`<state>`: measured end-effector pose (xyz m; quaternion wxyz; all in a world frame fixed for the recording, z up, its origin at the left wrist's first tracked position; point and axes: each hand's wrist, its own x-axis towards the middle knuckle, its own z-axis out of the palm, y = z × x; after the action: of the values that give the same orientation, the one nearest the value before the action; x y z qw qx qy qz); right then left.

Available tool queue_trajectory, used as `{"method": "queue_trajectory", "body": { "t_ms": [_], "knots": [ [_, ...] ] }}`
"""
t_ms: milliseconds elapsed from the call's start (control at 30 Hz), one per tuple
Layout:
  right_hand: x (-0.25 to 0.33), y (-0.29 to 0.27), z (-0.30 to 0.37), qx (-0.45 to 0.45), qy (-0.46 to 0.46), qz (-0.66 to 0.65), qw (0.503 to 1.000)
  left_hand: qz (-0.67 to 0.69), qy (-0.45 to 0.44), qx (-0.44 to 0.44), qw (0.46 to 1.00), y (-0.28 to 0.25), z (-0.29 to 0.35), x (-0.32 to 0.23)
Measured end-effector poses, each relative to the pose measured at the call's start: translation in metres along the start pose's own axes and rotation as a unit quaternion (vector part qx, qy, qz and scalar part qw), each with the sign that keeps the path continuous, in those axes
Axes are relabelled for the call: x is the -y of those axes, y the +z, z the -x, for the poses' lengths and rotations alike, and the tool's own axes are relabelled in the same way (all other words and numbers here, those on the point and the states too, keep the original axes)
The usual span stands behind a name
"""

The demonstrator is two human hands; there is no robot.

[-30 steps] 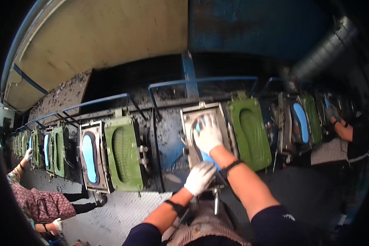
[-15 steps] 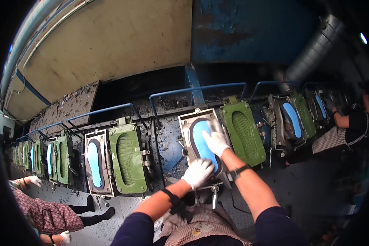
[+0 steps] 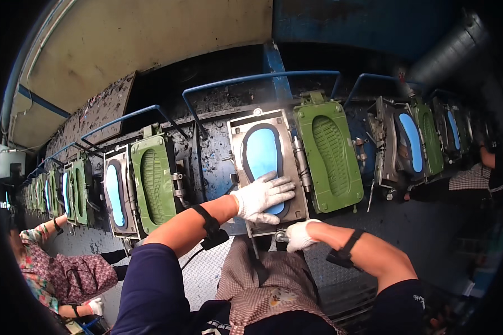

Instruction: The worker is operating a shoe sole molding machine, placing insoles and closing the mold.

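Observation:
In front of me a metal shoe-sole mould (image 3: 237, 131) lies opened out. Its green lid (image 3: 332, 162), with a sole tread pattern sunk in it, is folded over to the right. A light blue insole-shaped piece (image 3: 261, 148) with a dark rim lies in the metal half. My left hand (image 3: 264, 196), in a white glove, rests flat across the lower part of the blue piece with fingers outstretched. At the mould's near edge my gloved right hand (image 3: 303, 235) is closed round a metal handle (image 3: 281, 237); its fingertips are partly hidden.
Similar opened moulds stand in a row, with a green lid (image 3: 152, 181) to the left and a blue piece (image 3: 411, 142) to the right. A blue rail (image 3: 257, 80) runs behind. One co-worker (image 3: 67, 268) is at the left, another (image 3: 469, 181) at the right.
My right hand has left the blue piece and moved down to the handle. My left hand has shifted up onto the piece and spread flat. The left co-worker now reaches to a mould.

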<state>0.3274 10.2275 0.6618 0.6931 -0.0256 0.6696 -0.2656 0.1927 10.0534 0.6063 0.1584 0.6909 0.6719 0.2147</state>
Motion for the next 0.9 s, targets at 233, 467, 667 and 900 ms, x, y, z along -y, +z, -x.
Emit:
{"method": "queue_trajectory", "body": {
  "t_ms": [233, 467, 667, 900],
  "knots": [
    [-0.050, 0.066, 0.020, -0.456, -0.092, 0.136, 0.875, 0.227, -0.435, -0.418, 0.764, -0.019, 0.012, 0.032],
    [-0.036, 0.018, 0.018, -0.541, -0.143, -0.036, 0.828, 0.677, -0.409, -0.558, 0.251, 0.123, 0.076, 0.091],
    [-0.034, -0.003, -0.026, -0.550, -0.118, 0.006, 0.827, 0.409, -0.589, -0.464, 0.520, 0.124, 0.100, -0.036],
    [-0.031, -0.005, -0.013, -0.513, -0.103, 0.089, 0.847, -0.013, -0.300, -0.316, 0.900, 0.034, -0.002, -0.099]
  ]
}}
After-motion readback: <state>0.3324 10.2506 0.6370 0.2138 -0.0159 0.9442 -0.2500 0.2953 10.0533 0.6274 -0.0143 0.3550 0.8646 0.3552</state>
